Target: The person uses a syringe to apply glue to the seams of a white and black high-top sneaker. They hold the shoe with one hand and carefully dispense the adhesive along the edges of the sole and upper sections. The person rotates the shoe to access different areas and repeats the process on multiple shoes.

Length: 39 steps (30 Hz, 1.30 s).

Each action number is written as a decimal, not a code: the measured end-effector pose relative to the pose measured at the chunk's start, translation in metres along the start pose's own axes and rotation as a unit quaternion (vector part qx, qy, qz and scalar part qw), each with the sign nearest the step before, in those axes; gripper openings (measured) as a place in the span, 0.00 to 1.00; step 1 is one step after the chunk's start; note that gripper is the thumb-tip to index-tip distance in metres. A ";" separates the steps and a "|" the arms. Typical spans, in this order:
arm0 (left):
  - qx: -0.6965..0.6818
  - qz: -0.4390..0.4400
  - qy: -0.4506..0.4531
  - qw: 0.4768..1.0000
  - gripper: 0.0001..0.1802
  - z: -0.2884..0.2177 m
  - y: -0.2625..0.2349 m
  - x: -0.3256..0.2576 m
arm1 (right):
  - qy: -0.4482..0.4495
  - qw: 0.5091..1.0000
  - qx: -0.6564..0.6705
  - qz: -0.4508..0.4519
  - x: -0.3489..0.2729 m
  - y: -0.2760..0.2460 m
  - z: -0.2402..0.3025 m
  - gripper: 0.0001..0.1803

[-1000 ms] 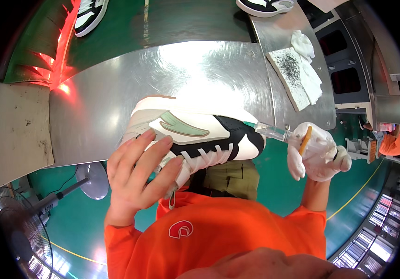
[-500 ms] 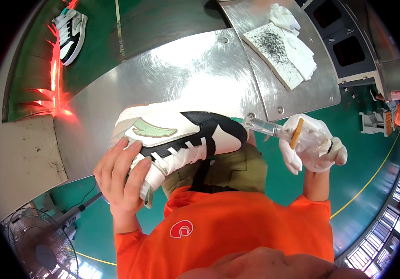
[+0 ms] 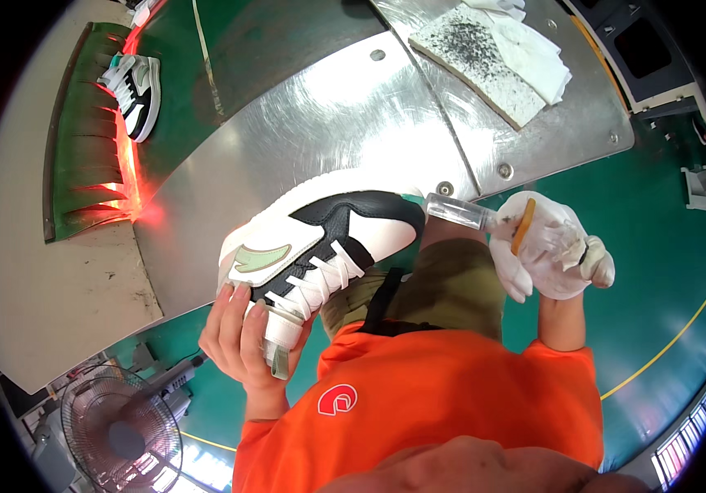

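My bare left hand (image 3: 242,341) is closed around the heel and collar of a white, black and pale green sneaker (image 3: 381,234). The shoe lies tipped with its side facing up, toe to the right, its sole edge along the metal table. White laces cross its front. My right hand (image 3: 554,259), in a white glove, is shut on a clear syringe (image 3: 459,212) with an orange-yellow flange. Its green tip meets the edge of the toe, where sole and upper join; whether it touches is hard to tell. A dark ring-like band shows by the gloved fingers.
A green conveyor belt (image 3: 229,49) carries another sneaker (image 3: 135,94) beside a red-glowing opening with a green strip flap (image 3: 82,140). On the metal table (image 3: 328,123) lie a black-speckled board (image 3: 476,70) and white cloths (image 3: 533,62). A fan (image 3: 123,427) stands at lower left.
The sneaker has turned, its heel now lower and its toe pointing more up and right. The syringe tip stays at the toe edge. The whole view has shifted, and the other sneaker appears lower.
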<state>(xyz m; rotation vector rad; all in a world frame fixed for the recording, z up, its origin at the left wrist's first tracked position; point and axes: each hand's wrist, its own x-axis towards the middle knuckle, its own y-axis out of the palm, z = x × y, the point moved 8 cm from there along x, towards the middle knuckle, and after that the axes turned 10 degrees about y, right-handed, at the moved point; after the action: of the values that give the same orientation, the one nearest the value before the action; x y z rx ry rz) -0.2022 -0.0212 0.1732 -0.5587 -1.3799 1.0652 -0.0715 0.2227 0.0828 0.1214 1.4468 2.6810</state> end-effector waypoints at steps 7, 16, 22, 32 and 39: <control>0.024 -0.028 -0.018 0.999 0.39 -0.016 -0.001 -0.001 | -0.032 0.999 0.003 0.003 -0.011 -0.001 -0.016 0.49; 0.017 -0.030 -0.033 0.999 0.38 -0.021 -0.001 0.003 | -0.047 0.996 0.074 -0.036 -0.031 -0.004 -0.042 0.61; 0.024 -0.033 -0.033 0.999 0.38 -0.018 -0.001 0.004 | -0.033 0.989 0.111 -0.091 -0.040 0.003 -0.056 0.44; 0.007 -0.023 -0.037 0.999 0.39 -0.014 -0.004 0.007 | -0.139 0.989 0.051 -0.026 -0.043 0.018 -0.076 0.44; -0.014 -0.025 -0.044 0.999 0.39 -0.010 -0.001 0.020 | -0.268 0.961 -0.040 0.052 -0.052 0.018 -0.093 0.38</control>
<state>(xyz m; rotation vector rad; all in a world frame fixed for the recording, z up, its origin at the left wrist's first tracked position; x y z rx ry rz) -0.1950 -0.0022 0.1819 -0.5017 -1.4799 1.0417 -0.0312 0.1295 0.0459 0.8631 1.1825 2.4869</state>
